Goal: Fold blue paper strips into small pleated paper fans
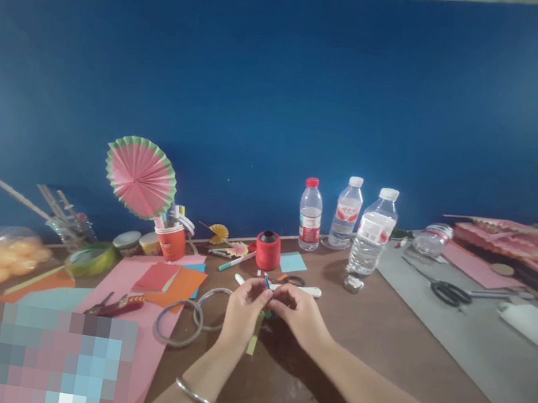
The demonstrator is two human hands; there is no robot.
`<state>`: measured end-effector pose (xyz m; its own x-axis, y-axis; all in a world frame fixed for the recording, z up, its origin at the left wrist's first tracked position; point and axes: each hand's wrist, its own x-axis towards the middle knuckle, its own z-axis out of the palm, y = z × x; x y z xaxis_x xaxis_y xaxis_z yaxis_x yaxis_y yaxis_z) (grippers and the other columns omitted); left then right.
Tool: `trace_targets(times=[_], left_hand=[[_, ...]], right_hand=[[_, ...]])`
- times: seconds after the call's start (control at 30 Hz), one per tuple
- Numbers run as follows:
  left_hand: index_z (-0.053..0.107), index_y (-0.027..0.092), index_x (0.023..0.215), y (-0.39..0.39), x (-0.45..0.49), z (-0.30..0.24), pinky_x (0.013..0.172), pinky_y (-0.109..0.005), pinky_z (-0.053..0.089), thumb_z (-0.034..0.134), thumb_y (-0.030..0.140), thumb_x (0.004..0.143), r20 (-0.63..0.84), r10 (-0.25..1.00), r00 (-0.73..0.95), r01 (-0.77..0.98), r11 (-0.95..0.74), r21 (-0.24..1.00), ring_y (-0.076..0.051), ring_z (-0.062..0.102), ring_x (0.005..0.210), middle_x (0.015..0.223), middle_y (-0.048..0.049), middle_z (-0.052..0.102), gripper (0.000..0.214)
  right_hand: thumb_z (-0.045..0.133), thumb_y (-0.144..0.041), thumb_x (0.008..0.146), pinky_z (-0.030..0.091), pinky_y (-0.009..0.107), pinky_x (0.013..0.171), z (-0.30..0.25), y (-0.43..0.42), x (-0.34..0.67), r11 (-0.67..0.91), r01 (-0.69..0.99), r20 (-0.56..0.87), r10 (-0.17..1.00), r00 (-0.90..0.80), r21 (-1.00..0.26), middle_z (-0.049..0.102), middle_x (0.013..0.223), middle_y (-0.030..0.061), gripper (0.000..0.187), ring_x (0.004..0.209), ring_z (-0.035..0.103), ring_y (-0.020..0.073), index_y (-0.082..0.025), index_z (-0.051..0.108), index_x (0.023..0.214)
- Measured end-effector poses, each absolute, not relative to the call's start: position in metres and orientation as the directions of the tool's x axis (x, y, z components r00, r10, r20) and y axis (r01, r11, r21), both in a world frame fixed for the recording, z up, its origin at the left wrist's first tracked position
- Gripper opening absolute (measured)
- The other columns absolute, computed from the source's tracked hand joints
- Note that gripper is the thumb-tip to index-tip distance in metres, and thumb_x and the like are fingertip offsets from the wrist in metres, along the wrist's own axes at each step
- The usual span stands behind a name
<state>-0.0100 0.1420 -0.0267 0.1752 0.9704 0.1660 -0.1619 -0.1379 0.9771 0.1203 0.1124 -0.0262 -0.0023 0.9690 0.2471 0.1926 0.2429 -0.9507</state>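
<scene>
Blue sliver (267, 283) in left fingers (261, 299), long axis slanted, top leaning left

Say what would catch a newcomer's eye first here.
Probably the pink, green-edged pleated fan above the orange cup, before the blue wall. Then the left hand, pinching a small blue piece beside the right hand over the brown table, with three upright bottles beyond.

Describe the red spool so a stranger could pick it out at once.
Below the blue wall, look at the brown table, just beyond the left hand and right hand. The red spool stands there, left of three upright bottles. Unlike the orange-red cup farther left, it has a dark core showing on top.
</scene>
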Motion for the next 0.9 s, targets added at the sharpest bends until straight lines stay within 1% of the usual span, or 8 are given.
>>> trace_targets(times=[0.1, 0.3, 0.5, 0.67, 0.8, 0.9], left_hand=[[0.059, 0.014, 0.087, 0.1417, -0.01, -0.0277, 0.067, -0.026, 0.047, 0.064, 0.03, 0.068, 0.158, 0.966, 0.203, -0.218, -0.113, 0.969, -0.017, 0.059, 0.076, 0.085, -0.0069, 0.065, 0.025], [0.061, 0.013, 0.088, 0.1421, -0.0101, -0.0292, 0.065, -0.027, 0.047, 0.064, 0.03, 0.068, 0.15, 0.967, 0.206, -0.252, -0.095, 0.963, -0.018, 0.061, 0.074, 0.086, -0.0082, 0.066, 0.026], [0.061, 0.014, 0.089, 0.1426, -0.0102, -0.0301, 0.068, -0.029, 0.048, 0.063, 0.028, 0.07, 0.13, 0.966, 0.222, -0.294, -0.06, 0.954, -0.017, 0.061, 0.074, 0.085, -0.0062, 0.066, 0.024], [0.063, 0.014, 0.088, 0.1415, -0.0096, -0.029, 0.069, -0.027, 0.047, 0.065, 0.027, 0.068, 0.103, 0.967, 0.233, -0.324, -0.023, 0.946, -0.015, 0.061, 0.073, 0.083, -0.0057, 0.066, 0.024], [0.062, 0.013, 0.087, 0.1403, -0.0089, -0.0268, 0.068, -0.027, 0.047, 0.067, 0.027, 0.066, 0.069, 0.965, 0.254, -0.389, 0.037, 0.92, -0.016, 0.061, 0.07, 0.081, -0.0059, 0.066, 0.027], [0.061, 0.013, 0.085, 0.1395, -0.0082, -0.0248, 0.068, -0.028, 0.047, 0.068, 0.026, 0.065, 0.046, 0.961, 0.273, -0.439, 0.081, 0.895, -0.016, 0.062, 0.07, 0.078, -0.0047, 0.066, 0.024]], right_hand=[[0.056, -0.029, 0.073, 0.042, 0.026, 0.066, -0.0268, 0.1142, 0.1214, 0.238, 0.124, 0.239, 0.971, -0.006, -0.963, 0.06, 0.072, 0.0015, 0.015, 0.068, 0.054, 0.0146, -0.016, 0.057, 0.08], [0.053, -0.03, 0.075, 0.04, 0.025, 0.06, -0.029, 0.117, 0.1222, 0.232, 0.021, 0.232, 0.973, -0.002, -0.972, 0.055, 0.067, 0.0004, 0.015, 0.062, 0.05, 0.0131, -0.016, 0.055, 0.077], [0.054, -0.029, 0.074, 0.037, 0.024, 0.057, -0.0306, 0.1181, 0.1221, 0.208, -0.041, 0.208, 0.978, -0.001, -0.977, 0.053, 0.065, -0.0012, 0.013, 0.059, 0.047, 0.0115, -0.016, 0.053, 0.075], [0.058, -0.035, 0.071, 0.037, 0.023, 0.052, -0.0327, 0.1199, 0.1223, 0.16, -0.056, 0.159, 0.987, 0.032, -0.986, 0.055, 0.065, -0.0011, 0.021, 0.057, 0.049, 0.0119, -0.017, 0.054, 0.079], [0.059, -0.037, 0.07, 0.035, 0.023, 0.049, -0.0358, 0.1218, 0.122, 0.156, -0.076, 0.154, 0.988, 0.029, -0.985, 0.053, 0.062, -0.0024, 0.023, 0.053, 0.046, 0.0107, -0.017, 0.053, 0.078], [0.057, -0.039, 0.072, 0.034, 0.022, 0.048, -0.0362, 0.1221, 0.1218, 0.144, -0.101, 0.143, 0.99, 0.015, -0.984, 0.05, 0.058, -0.0033, 0.023, 0.051, 0.045, 0.0102, -0.017, 0.052, 0.078]])
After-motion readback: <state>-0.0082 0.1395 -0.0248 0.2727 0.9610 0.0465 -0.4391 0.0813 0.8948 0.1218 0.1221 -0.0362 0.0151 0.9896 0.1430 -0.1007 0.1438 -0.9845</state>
